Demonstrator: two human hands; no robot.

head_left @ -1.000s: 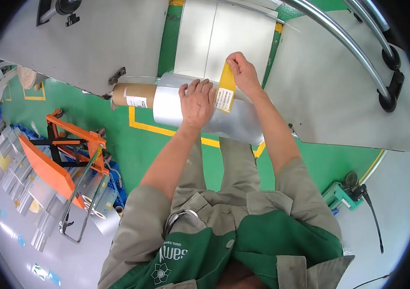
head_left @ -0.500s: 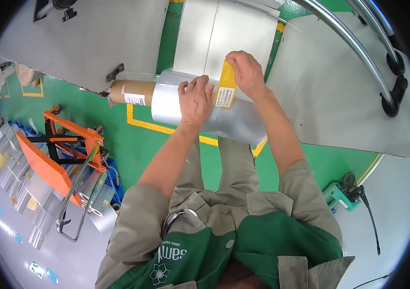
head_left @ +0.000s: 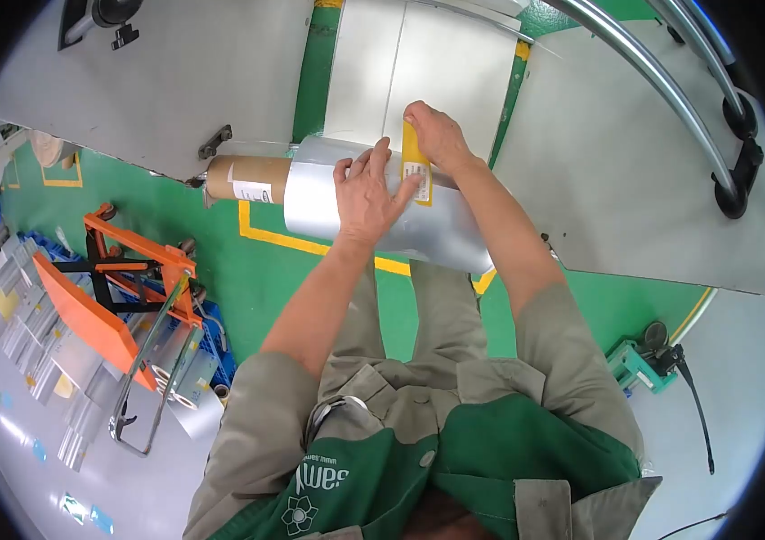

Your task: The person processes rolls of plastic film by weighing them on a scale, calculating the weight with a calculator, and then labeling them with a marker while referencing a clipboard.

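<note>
A silvery film roll [head_left: 315, 202] lies sideways in front of me on a brown cardboard core [head_left: 252, 173], which juts out at its left end and bears a white label. Spread across the top of the roll is my left hand [head_left: 370, 200], palm down, its thumb on the printed white part of a yellow label [head_left: 412, 144]. My right hand [head_left: 437, 137] pinches this label at its far end. The label's near end lies against the roll's surface.
Grey panels [head_left: 202, 81] stand on both sides, with a white surface [head_left: 436, 63] between them. Curved metal tubes [head_left: 634, 63] rise at the upper right. An orange lift cart [head_left: 94, 315] is on the green floor at left. A green device [head_left: 639, 364] sits at right.
My right hand has moved slightly left and down toward the roll with the label's far end. My left thumb has stretched right onto the label's printed part.
</note>
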